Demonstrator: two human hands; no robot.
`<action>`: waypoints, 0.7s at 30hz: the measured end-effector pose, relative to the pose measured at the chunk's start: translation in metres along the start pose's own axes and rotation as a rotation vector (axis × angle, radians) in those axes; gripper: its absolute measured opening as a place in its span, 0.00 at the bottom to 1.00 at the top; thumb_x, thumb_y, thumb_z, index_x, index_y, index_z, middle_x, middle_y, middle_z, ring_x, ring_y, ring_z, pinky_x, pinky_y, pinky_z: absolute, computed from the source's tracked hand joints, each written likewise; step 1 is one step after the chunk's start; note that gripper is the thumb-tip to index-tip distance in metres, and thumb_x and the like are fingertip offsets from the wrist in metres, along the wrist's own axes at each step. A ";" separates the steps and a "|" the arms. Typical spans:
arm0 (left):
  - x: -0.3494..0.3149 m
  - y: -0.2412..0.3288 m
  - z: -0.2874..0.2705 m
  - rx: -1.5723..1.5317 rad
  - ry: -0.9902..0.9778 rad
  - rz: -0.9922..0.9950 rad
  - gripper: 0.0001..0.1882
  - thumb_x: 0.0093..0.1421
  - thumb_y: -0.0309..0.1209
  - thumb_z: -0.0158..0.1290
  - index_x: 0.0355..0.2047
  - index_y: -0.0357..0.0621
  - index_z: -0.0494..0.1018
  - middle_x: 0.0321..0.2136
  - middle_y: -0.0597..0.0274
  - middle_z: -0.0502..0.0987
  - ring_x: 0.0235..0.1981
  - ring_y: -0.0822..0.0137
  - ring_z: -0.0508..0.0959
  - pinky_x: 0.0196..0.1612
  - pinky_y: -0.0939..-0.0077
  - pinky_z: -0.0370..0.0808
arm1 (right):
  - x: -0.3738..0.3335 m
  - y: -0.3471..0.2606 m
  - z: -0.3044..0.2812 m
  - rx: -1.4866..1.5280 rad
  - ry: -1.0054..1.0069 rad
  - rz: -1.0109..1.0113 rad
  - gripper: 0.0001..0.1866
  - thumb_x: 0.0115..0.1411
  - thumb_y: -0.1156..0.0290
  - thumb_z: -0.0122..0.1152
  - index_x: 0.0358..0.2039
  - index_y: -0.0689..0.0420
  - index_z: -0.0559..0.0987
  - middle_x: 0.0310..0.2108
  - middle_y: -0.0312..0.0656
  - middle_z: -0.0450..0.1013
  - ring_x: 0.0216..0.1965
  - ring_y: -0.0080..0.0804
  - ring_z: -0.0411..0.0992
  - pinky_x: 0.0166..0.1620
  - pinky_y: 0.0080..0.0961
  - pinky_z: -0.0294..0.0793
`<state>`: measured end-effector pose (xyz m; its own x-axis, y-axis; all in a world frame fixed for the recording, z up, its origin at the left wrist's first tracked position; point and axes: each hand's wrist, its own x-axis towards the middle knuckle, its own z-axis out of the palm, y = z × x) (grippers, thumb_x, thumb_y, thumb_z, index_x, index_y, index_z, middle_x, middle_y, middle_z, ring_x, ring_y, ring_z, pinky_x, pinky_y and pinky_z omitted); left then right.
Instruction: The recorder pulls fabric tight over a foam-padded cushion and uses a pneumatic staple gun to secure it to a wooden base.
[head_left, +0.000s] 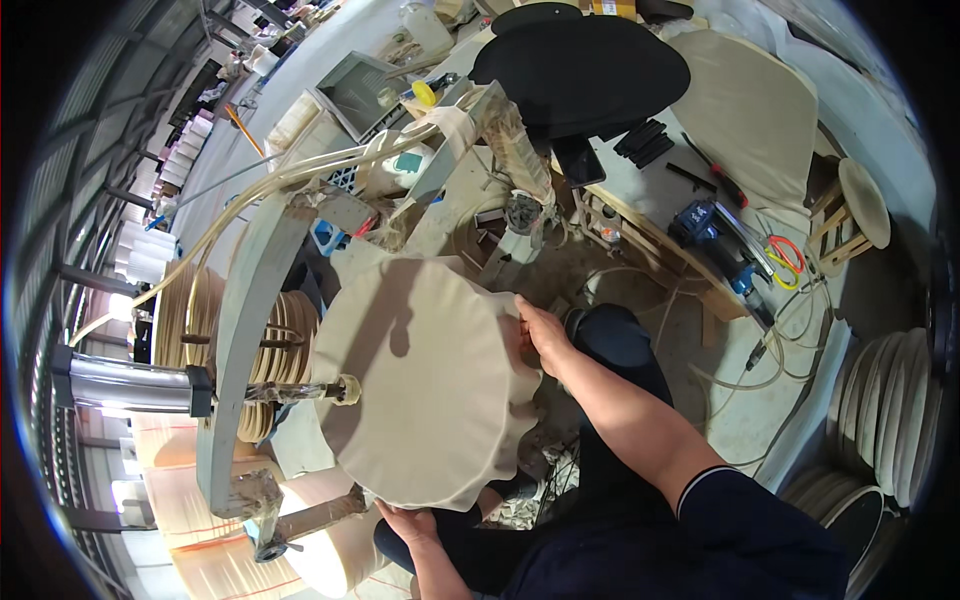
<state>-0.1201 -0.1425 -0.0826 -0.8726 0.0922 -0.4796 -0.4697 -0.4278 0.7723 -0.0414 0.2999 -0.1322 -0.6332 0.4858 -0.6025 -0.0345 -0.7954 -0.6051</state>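
Observation:
A round seat pad (425, 390) covered in beige fabric fills the middle of the view, the loose cloth standing in ruffles around its rim. My right hand (543, 332) grips the right edge, its fingers partly hidden by the cloth. At the lower edge my left hand (408, 524) holds the pad too, fingertips tucked out of sight. Beside the pad's left side ends the rod tip (346, 390) of a metal cylinder (135, 385) on a grey press frame (245, 330). I cannot tell whether the tip touches the fabric.
On the right bench are a blue power tool (695, 220), a red-handled screwdriver (728, 185), a phone (577, 162) and black round pads (580, 75). A small stool (862, 205) and stacked round pads (885, 410) stand farther right. Hoses (300, 172) cross the frame.

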 end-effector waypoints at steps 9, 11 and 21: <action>0.019 0.005 -0.018 0.010 0.095 0.042 0.20 0.75 0.40 0.41 0.59 0.45 0.72 0.55 0.59 0.79 0.55 0.58 0.79 0.58 0.59 0.78 | -0.008 0.000 0.018 0.050 0.008 0.010 0.26 0.65 0.47 0.67 0.52 0.56 0.81 0.49 0.39 0.78 0.50 0.32 0.73 0.54 0.36 0.70; 0.023 0.003 -0.013 -0.004 0.106 0.033 0.21 0.76 0.37 0.39 0.62 0.44 0.71 0.58 0.59 0.77 0.58 0.57 0.77 0.61 0.59 0.76 | -0.010 0.000 0.018 0.053 0.037 -0.047 0.20 0.66 0.52 0.68 0.47 0.56 0.81 0.46 0.38 0.78 0.48 0.30 0.73 0.51 0.34 0.71; 0.049 -0.013 -0.051 -0.109 0.175 0.035 0.23 0.76 0.42 0.41 0.63 0.42 0.69 0.59 0.56 0.76 0.59 0.56 0.76 0.62 0.57 0.74 | 0.012 0.019 0.016 -0.208 0.086 -0.174 0.26 0.73 0.50 0.55 0.58 0.58 0.76 0.54 0.41 0.75 0.53 0.35 0.72 0.57 0.32 0.69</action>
<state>-0.1502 -0.1780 -0.1376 -0.8469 -0.0778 -0.5260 -0.4142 -0.5239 0.7443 -0.0625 0.2849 -0.1423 -0.5630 0.6446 -0.5171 0.0283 -0.6103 -0.7917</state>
